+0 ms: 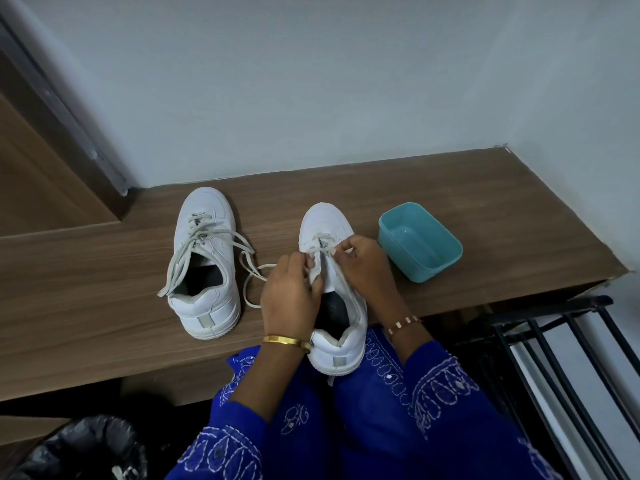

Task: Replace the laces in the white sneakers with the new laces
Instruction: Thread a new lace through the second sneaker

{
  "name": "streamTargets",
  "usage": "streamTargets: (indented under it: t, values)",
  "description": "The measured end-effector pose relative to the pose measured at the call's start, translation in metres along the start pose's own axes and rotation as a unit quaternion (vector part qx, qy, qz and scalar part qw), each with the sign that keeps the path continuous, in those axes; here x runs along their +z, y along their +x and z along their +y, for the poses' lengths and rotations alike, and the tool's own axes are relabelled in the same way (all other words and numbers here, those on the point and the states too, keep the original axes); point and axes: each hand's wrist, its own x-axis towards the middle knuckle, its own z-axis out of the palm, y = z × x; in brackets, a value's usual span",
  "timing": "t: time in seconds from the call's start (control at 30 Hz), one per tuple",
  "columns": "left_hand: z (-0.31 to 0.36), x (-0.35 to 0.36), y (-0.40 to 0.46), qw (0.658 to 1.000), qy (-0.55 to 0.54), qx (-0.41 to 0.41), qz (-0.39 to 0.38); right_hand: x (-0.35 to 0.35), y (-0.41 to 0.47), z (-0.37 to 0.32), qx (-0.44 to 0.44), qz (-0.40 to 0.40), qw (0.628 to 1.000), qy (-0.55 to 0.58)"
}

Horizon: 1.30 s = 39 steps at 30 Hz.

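Note:
Two white sneakers stand on a wooden shelf [450, 209], toes to the wall. The left sneaker [206, 265] is loosely laced with a greyish lace [207, 237] whose ends trail off both sides. The right sneaker [332, 306] hangs its heel over the shelf's front edge. My left hand [289, 292] pinches the lace at that shoe's left eyelets. My right hand [363, 261] pinches the lace [320, 237] on the right side near the lower eyelets. A loop of lace [252, 282] lies between the shoes.
An empty teal plastic tub [420, 242] sits right of the right sneaker. A black metal rack [561, 368] stands at the lower right. A bin with a black bag [86, 448] is at the lower left. A wooden door [41, 174] is on the left.

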Motion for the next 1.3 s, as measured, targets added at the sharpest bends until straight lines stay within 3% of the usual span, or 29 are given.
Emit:
streamTargets:
  t: [0.13,0.3,0.5,0.67,0.73,0.87,0.93,1.0,1.1,1.17,1.3]
  values:
    - [0.002,-0.001,-0.001,0.999,-0.017,-0.027,-0.023,-0.010,0.006,0.008,-0.001,0.011,0.998,-0.065]
    - [0.002,0.001,-0.001,0.998,-0.024,-0.041,-0.033,-0.050,0.011,0.014,0.011,0.198,0.979,-0.043]
    - [0.002,-0.001,-0.001,0.997,-0.028,-0.055,-0.035,-0.017,0.001,0.008,-0.037,-0.007,0.997,-0.071]
    - [0.007,-0.003,-0.001,0.998,-0.018,-0.052,-0.030,-0.003,-0.004,0.011,-0.035,0.008,0.995,-0.091]
    - [0.009,-0.004,-0.002,0.998,-0.011,-0.058,-0.034,-0.011,-0.004,0.012,-0.038,0.057,0.993,-0.094]
    - [0.009,-0.003,-0.001,0.997,-0.022,-0.070,-0.037,-0.039,-0.001,0.014,0.005,0.279,0.960,0.035]
    - [0.008,-0.002,-0.002,0.996,-0.029,-0.075,-0.038,-0.044,0.000,0.014,-0.018,0.320,0.944,0.084]
    - [0.007,-0.002,-0.002,0.995,-0.037,-0.082,-0.038,-0.039,-0.001,0.010,-0.062,0.281,0.956,0.051]
    - [0.007,-0.002,-0.003,0.994,-0.047,-0.090,-0.043,-0.021,-0.001,0.009,-0.100,0.105,0.987,-0.070]
    - [0.007,-0.003,-0.002,0.993,-0.050,-0.094,-0.047,-0.008,-0.002,0.011,-0.088,0.031,0.990,-0.104]
    - [0.006,-0.003,-0.003,0.993,-0.047,-0.096,-0.046,-0.002,-0.004,0.013,-0.073,0.054,0.992,-0.084]
